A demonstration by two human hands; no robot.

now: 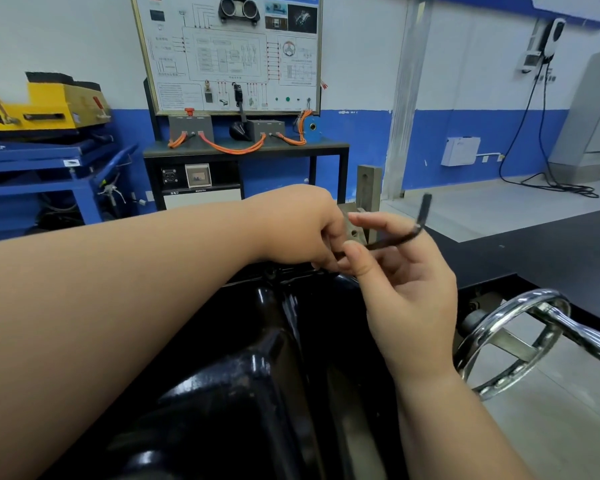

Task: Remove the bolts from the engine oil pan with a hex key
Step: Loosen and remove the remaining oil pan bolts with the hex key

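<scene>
The glossy black oil pan [243,375] fills the lower middle of the head view, its far flange just below my hands. My right hand [406,292] pinches the long arm of a dark L-shaped hex key [400,237] between thumb and fingers; the short arm sticks up at the right. My left hand [298,226] reaches in from the left with fingers curled at the key's near end, above the pan's far edge. Whether it holds the key tip or a bolt is hidden. No bolt is plainly visible.
A chrome handwheel [513,341] of the engine stand sits right of the pan. A grey metal bracket [368,188] rises behind my hands. Further back stand a black bench with a wiring training board [229,53] and a blue cart [49,161] at left.
</scene>
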